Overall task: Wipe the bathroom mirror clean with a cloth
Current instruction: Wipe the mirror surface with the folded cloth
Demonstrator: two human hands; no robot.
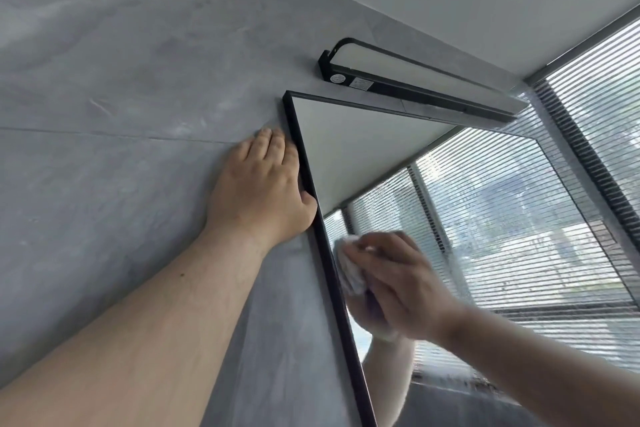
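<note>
Right hand grips a bunched white cloth, pressed on the mirror glass just right of its black frame. Left hand is open, flat on the grey wall, thumb touching the frame, up and left of the cloth. Lamp above the mirror carries a small sticker, text unreadable. Blinds far right.

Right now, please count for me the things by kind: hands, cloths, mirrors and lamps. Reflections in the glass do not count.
Hands: 2, the left hand and the right hand
Cloth: 1
Mirror: 1
Lamp: 1
Total: 5
</note>
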